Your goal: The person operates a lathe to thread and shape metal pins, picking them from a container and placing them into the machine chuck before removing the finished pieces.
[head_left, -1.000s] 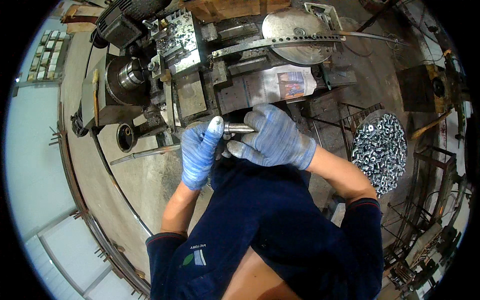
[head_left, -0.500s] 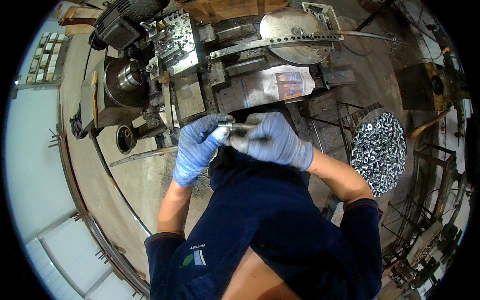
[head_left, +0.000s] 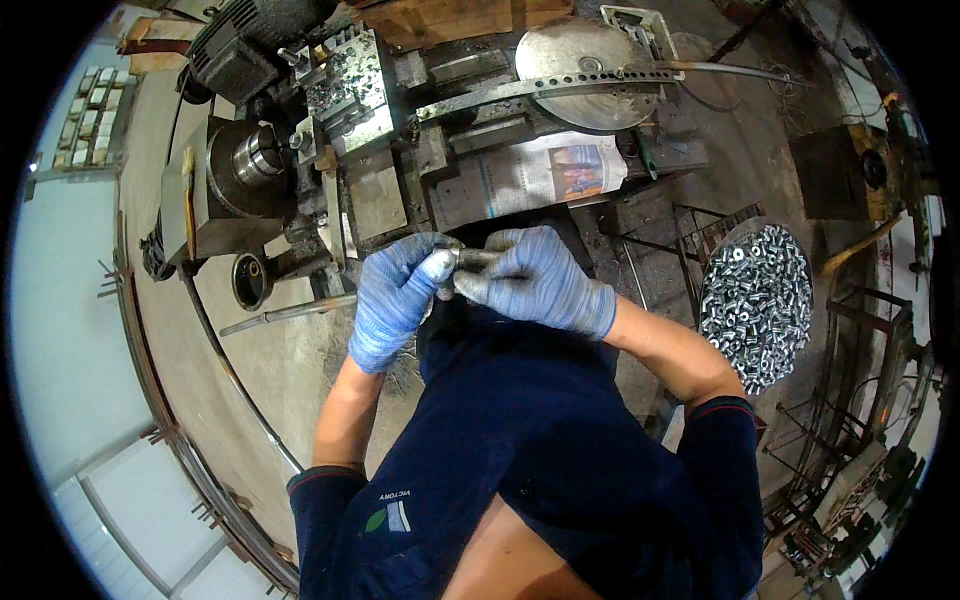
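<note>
Both of my hands wear blue knit gloves with grey, soiled fingertips, and they meet in front of my body. My left hand (head_left: 392, 300) pinches a small shiny metal piece, mostly hidden by thumb and fingers. Gripped by my right hand (head_left: 545, 280) is a short metal cylinder (head_left: 474, 258), lying crosswise with its left end against the small piece. Whether one sits inside the other I cannot tell. Just beyond the hands stands a lathe, its round chuck (head_left: 258, 158) at the left and its tool block (head_left: 345, 90) nearer the middle.
A newspaper (head_left: 520, 180) lies on the machine bed, below a round metal disc (head_left: 590, 75) crossed by a perforated bar (head_left: 550, 86). To my right is a heap of small shiny metal fittings (head_left: 757, 300). A metal rod (head_left: 290, 312) sticks out left of my left hand.
My right hand has moved slightly left, and less of the cylinder shows between the hands. The left hand stays nearly in place, still pinching the small piece.
</note>
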{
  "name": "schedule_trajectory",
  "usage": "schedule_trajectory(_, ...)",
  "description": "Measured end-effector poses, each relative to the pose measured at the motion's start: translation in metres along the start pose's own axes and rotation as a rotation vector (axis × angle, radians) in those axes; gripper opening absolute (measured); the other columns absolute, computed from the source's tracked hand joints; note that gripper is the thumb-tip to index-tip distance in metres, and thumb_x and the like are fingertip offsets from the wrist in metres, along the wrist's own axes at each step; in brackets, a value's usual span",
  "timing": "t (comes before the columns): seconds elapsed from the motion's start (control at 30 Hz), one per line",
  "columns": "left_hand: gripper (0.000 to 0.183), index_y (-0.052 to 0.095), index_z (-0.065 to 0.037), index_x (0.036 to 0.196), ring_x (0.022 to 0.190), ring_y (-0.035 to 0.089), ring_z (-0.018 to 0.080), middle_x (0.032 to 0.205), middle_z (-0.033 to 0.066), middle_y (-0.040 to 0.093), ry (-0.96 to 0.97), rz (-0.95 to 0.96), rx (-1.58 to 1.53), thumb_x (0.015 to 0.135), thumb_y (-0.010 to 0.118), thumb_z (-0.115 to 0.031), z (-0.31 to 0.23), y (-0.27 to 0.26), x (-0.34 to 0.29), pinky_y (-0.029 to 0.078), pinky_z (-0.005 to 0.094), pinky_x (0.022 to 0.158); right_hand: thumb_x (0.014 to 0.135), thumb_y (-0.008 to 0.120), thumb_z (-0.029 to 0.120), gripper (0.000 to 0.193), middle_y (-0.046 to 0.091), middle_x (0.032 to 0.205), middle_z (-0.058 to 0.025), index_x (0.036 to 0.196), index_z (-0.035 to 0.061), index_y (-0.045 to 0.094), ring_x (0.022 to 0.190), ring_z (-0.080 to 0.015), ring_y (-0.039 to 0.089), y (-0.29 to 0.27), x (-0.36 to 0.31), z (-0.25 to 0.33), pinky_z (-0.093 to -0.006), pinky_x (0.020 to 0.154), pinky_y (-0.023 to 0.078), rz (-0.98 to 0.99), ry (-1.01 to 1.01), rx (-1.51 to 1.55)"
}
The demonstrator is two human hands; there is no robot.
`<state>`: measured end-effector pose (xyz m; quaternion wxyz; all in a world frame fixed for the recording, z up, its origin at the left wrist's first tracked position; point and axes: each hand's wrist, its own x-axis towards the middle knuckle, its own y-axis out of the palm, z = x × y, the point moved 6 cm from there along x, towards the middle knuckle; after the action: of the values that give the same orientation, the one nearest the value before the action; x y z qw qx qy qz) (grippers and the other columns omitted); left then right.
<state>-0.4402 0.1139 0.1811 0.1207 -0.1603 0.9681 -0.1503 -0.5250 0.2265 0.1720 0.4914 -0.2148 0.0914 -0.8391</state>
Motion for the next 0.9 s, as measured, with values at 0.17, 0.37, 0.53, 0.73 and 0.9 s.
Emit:
schedule_trajectory(0.17,0.029,0.057,0.001,0.109,0.08,0.057,0.0095,0.093,0.0067,0.063,-0.015,0.141,-0.119,0.082,0.06,-0.008,0.007,0.003,0.001,0.046,0.0242,0.075,0.083,0.061,0.033,0.037,0.056,0.052,-0.0042,0.061,0.003,0.064,0.042,-0.0105,0.051,0.021,-0.02,-0.04,-0.0228,0.041,0.039,-0.009,0.577,0.858)
schedule_trajectory(0.37,0.03,0.059,0.001,0.107,0.111,0.05,0.0166,0.105,0.0122,0.061,0.164,0.308,0.084,0.078,0.063,-0.002,-0.008,0.008,0.005,0.04,0.0292,0.093,0.081,0.061,0.041,0.042,0.056,0.054,-0.0053,0.065,0.0024,0.063,0.042,-0.0117,0.051,0.036,-0.048,-0.046,-0.0239,0.042,0.042,0.057,0.952,1.501)
schedule_trajectory(0.53,0.029,0.062,0.004,0.096,0.058,0.054,0.0098,0.07,0.007,0.063,0.023,0.189,0.04,0.085,0.059,-0.023,-0.005,0.016,0.011,0.046,0.0251,0.057,0.079,0.063,0.035,0.033,0.053,0.054,-0.0072,0.062,0.0074,0.065,0.048,-0.0181,0.052,0.001,-0.025,-0.023,-0.03,0.046,0.042,-0.132,0.156,0.396)
schedule_trajectory(0.73,0.042,0.061,0.001,0.07,0.047,0.047,0.011,0.051,0.0042,0.054,-0.099,0.201,0.109,0.087,0.053,-0.036,0.008,0.024,0.016,0.04,0.0268,0.047,0.075,0.065,0.031,0.029,0.05,0.053,-0.0109,0.062,0.0055,0.063,0.051,-0.0212,0.051,-0.016,-0.029,0.007,-0.0313,0.048,0.039,-0.227,-0.391,-0.382)
schedule_trajectory(0.9,0.031,0.063,0.001,0.086,0.058,0.057,0.0173,0.066,0.0129,0.06,0.067,0.312,0.15,0.084,0.058,-0.029,-0.011,0.029,0.029,0.046,0.0302,0.057,0.082,0.061,0.035,0.033,0.062,0.066,-0.0067,0.07,0.005,0.066,0.051,-0.0112,0.053,0.001,-0.049,-0.057,-0.023,0.047,0.039,-0.089,0.557,0.779)
